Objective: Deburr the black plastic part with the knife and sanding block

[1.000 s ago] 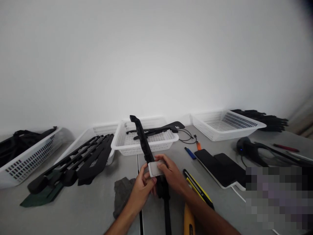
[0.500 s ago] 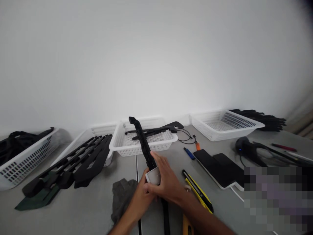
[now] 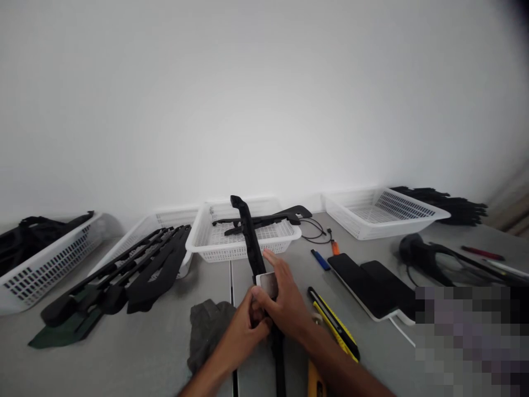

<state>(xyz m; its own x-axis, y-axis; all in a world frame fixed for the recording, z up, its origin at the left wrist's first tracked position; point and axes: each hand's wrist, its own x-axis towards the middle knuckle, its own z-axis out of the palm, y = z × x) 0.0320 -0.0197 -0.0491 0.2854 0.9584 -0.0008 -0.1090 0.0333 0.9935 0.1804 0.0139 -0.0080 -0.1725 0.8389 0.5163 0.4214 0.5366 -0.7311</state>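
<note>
A long black plastic trim strip [image 3: 250, 237] with a bent tip slants up from the bottom of the head view, its far end in front of the middle basket. My left hand [image 3: 246, 325] is closed around its middle, with the fingertips partly hidden. My right hand [image 3: 288, 303] grips a flat pale rectangular piece [image 3: 268, 283], thumb on its face, and presses it against the strip just above the left fingers. What the piece is I cannot make out. A crumpled grey cloth or glove [image 3: 209, 331] lies left of my hands.
White baskets stand along the wall: the middle one [image 3: 243, 255] holds black parts, another stands at right [image 3: 372, 230]. Black trim parts [image 3: 159, 275] overhang a left basket. Right of my hands lie a yellow box cutter [image 3: 334, 325], a blue cap-like piece [image 3: 320, 259] and two phones [image 3: 363, 284].
The strip's far end has swung right and stands more upright. The pale piece has moved up and right along with my right hand, its face now turned more towards me.
</note>
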